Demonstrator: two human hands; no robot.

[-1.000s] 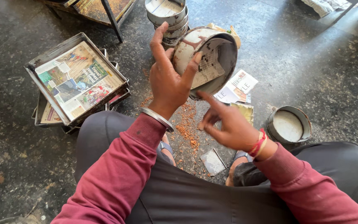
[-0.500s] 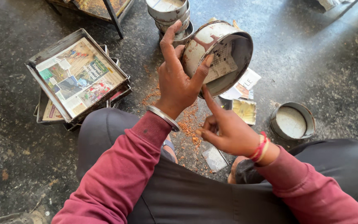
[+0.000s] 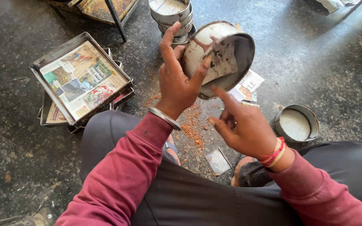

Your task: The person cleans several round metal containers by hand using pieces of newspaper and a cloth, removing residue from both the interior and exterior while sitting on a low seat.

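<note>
Round metal tin: tilted on its side, raised above the floor, open mouth turned toward the wearer; a scrap of newspaper lining is seen inside. It is clasped by the left hand, thumb on the near rim, fingers wrapped over the outer wall.

Right hand: held just below the tin, nothing gripped; forefinger stretched up toward the tin's lower rim, remaining fingers loosely curled. Contact with the rim cannot be told.

Stack of round tins: stood on the floor behind the held tin, toward the far edge.

Single round tin: set upright on the floor to the right of the right hand, pale disc inside.

Rectangular trays: stacked on the floor to the left, uppermost one lined with printed newspaper.

Paper scraps: lying below the held tin.

Orange crumbs: scattered on the floor between the knees.

Small flat metal piece: on the floor near the lap.
</note>
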